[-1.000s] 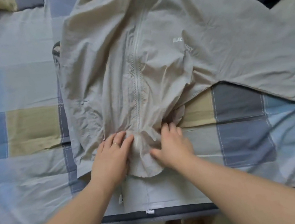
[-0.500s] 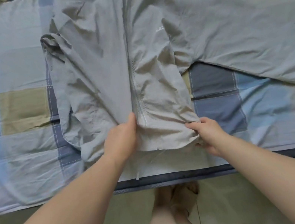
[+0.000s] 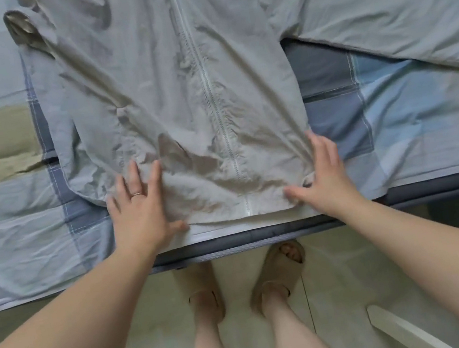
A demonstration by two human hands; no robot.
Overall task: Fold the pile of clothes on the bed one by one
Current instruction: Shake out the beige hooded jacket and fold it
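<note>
While the person stands with slippered feet [image 3: 277,269] on the floor [image 3: 339,292] at 6 o'clock, both hands lie on the bottom hem of the grey jacket [image 3: 166,93]. The left hand [image 3: 140,210] has its grip spread flat, fingers wide, pressing the jacket's 7 o'clock corner. The right hand [image 3: 323,176] is spread flat too, on the 5 o'clock corner. A second ago the hem was bunched up under both hands by the zipper [image 3: 210,92]. Now the hands have moved apart and the hem lies straight along the near edge of the bed [image 3: 11,240]. I think the jacket is smoothed out and ready for its sleeves to be folded in. It lies front up on the bed. One sleeve [image 3: 377,12] runs off toward 2 o'clock, so its end is cut off. The other sleeve [image 3: 24,28] is crumpled near 10 o'clock. The collar is cut off at 12 o'clock, and the rest of the pile cannot be seen.
</note>
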